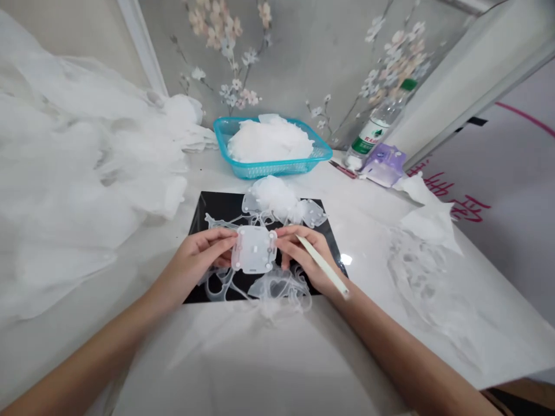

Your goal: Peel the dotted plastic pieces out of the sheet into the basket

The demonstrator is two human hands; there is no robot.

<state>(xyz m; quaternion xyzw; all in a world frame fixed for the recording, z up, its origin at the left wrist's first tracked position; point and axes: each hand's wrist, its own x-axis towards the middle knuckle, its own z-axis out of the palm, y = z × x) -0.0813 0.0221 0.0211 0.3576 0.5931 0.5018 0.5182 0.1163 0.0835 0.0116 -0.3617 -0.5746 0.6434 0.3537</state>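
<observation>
Between my two hands is a translucent white plastic piece (254, 251), roughly square with rounded corners and small slots and dots. My left hand (207, 249) pinches its left edge. Its right edge is gripped by my right hand (306, 251), which also has a thin cream-coloured stick (323, 267) lodged between its fingers, slanting back over the wrist. Below the hands lies a black board (219, 205) strewn with clear, stringy plastic scraps (277, 286). At the board's far edge sits a heap of similar translucent pieces (275, 196).
A blue plastic basket (273, 169) full of white pieces stands behind the board. Large piles of white translucent material (87, 173) fill the left side. Back right are a green-capped bottle (377, 130), a purple packet (385, 164), scissors (344, 169) and crumpled white paper (429, 208).
</observation>
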